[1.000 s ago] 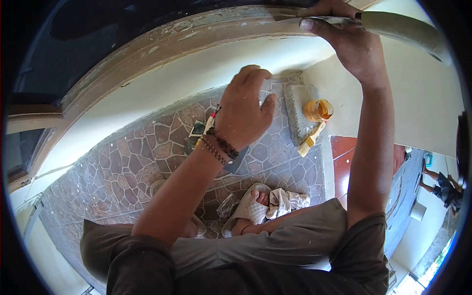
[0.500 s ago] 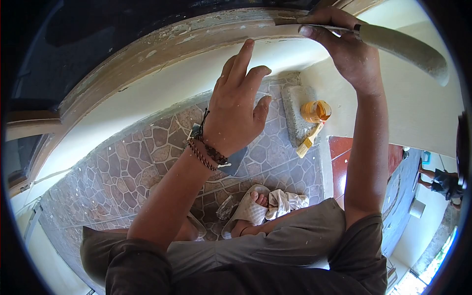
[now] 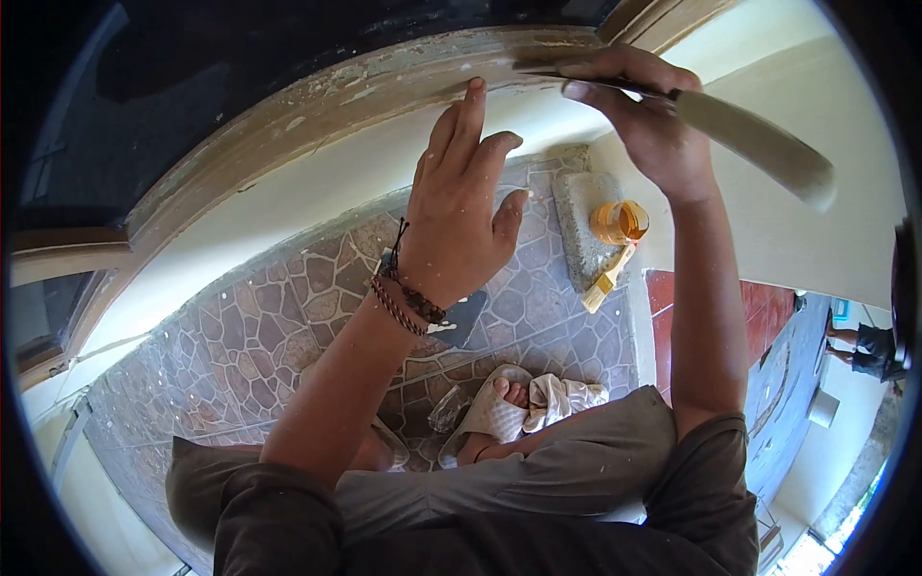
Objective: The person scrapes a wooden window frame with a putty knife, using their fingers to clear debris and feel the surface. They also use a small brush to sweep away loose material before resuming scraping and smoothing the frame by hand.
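Scraper [image 3: 754, 144]: pale handle gripped in the right hand [image 3: 665, 139], fingers closed around its neck, thumb and fingers along the blade; blade directed at the wooden frame [image 3: 317, 117], handle angled down and outward. Left hand [image 3: 459, 216]: nothing held, fingers released and spread, one fingertip raised to the frame's lower edge. Contact of blade and fingertip with the wood cannot be told for certain from this angle. Paint on frame: worn, flaked in patches. Open orange-stained container [image 3: 607, 223] seen on the rough block [image 3: 576, 204]; brush [image 3: 605, 283] placed beside it, bristles pointed toward the stone-patterned floor [image 3: 254, 331]. Crumpled cloth [image 3: 567, 398] noted beside the slippered foot [image 3: 504, 408].
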{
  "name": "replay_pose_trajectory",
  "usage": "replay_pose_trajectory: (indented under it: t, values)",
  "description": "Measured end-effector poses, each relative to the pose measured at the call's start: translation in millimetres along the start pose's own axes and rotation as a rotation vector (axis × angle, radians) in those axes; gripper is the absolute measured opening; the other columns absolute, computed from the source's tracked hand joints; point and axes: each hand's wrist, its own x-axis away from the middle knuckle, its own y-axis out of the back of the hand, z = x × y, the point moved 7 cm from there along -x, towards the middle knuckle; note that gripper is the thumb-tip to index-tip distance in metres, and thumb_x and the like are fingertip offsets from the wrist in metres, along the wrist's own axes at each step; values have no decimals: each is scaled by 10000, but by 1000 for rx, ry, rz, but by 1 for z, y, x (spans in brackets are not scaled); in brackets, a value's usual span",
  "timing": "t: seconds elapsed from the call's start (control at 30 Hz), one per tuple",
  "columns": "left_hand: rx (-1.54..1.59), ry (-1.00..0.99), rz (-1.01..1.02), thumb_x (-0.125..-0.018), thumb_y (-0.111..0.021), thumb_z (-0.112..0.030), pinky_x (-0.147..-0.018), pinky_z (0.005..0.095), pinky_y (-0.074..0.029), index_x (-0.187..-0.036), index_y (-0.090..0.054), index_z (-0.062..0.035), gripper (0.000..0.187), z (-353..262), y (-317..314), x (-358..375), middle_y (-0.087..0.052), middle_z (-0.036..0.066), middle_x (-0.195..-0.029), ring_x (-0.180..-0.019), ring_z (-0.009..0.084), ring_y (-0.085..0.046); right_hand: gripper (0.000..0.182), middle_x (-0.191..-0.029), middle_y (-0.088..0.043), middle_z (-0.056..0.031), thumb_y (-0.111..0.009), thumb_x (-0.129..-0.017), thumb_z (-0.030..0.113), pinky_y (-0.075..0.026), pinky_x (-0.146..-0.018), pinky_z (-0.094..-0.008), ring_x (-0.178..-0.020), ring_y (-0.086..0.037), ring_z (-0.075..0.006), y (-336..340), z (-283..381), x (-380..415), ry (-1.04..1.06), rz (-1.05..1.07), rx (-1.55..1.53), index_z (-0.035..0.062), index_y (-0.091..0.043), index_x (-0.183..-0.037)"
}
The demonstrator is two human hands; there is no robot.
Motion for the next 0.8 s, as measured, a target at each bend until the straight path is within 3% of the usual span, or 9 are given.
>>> replay_pose_trajectory:
  t: [0.4, 0.63, 0.73, 0.8]
  values:
    - [-171, 54, 59, -718, -720, -79, -1034, 505, -309, -1139, -530, -19, 466, 1, -16, 6, -202, 211, -1555, -1352, 374, -319, 133, -819, -717, -56, -767, -796, 100, -564, -714, -260, -748, -687, -137, 10, 8, 3, 12, -55, 244, 50, -711, -906]
    - [-211, 2, 137, -725, -717, -97, -984, 493, -330, -1127, -520, -36, 452, 1, -25, 4, -228, 182, -1545, -1273, 349, -381, 134, -831, -718, -51, -765, -794, 85, -564, -713, -264, -757, -683, -133, 7, 11, 2, 18, -60, 242, 46, -709, -909]
    - [-202, 3, 161, -725, -719, -97, -965, 477, -343, -1128, -522, -34, 454, -1, -25, 2, -226, 178, -1547, -1256, 342, -394, 134, -851, -717, -54, -761, -797, 73, -557, -730, -261, -782, -677, -127, 4, 20, 3, 117, -88, 284, 39, -707, -915]
    - [-214, 20, 153, -722, -726, -109, -968, 454, -364, -1183, -541, -21, 505, -4, -23, 0, -224, 174, -1561, -1257, 323, -425, 129, -861, -714, -50, -753, -802, 61, -549, -742, -256, -790, -669, -118, 5, 9, 6, 7, -108, 130, 42, -710, -922]
